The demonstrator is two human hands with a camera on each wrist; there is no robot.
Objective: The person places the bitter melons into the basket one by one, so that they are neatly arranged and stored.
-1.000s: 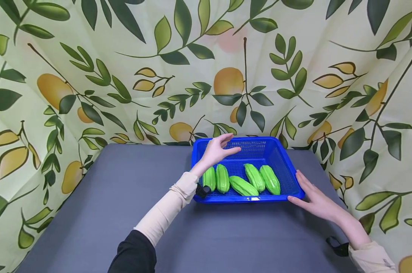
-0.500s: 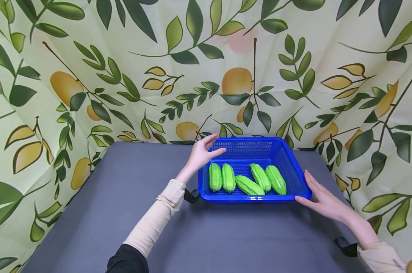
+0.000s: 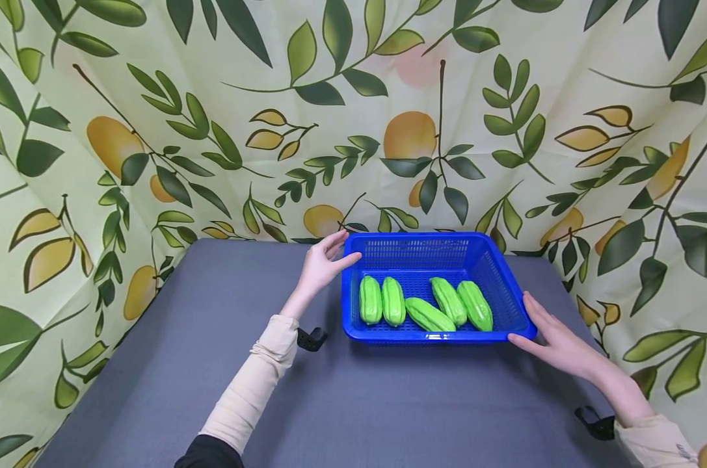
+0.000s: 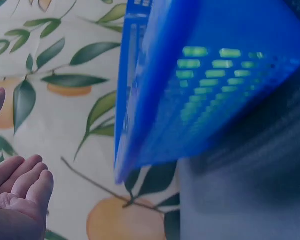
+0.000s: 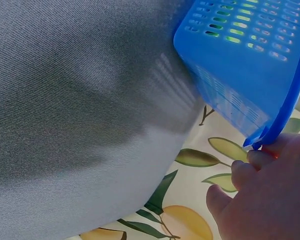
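Observation:
A blue plastic basket [image 3: 441,337] with slotted walls stands at the back right of the grey table. Several bright green, ribbed, gourd-like vegetables [image 3: 393,302] lie inside it, the middle one [image 3: 429,315] slanted. At its left side my left hand [image 3: 320,265] hovers with fingers and thumb spread, holding nothing. The left wrist view shows that hand [image 4: 22,195] apart from the basket's wall [image 4: 170,125]. My right hand [image 3: 558,341] rests against the basket's front right corner, thumb at the front rim and straight fingers along the right side. From behind, the right wrist view shows its fingers [image 5: 242,172] at the rim.
A leaf-and-fruit patterned cloth [image 3: 306,162] hangs behind and beside the table. The grey tabletop [image 3: 230,299] stretches left and in front of the basket. Black straps with cameras [image 3: 312,339] sit at both wrists.
My left hand has drawn back leftward, from over the basket's left part to outside its left rim. My right hand stays at the corner. The head view has shifted slightly.

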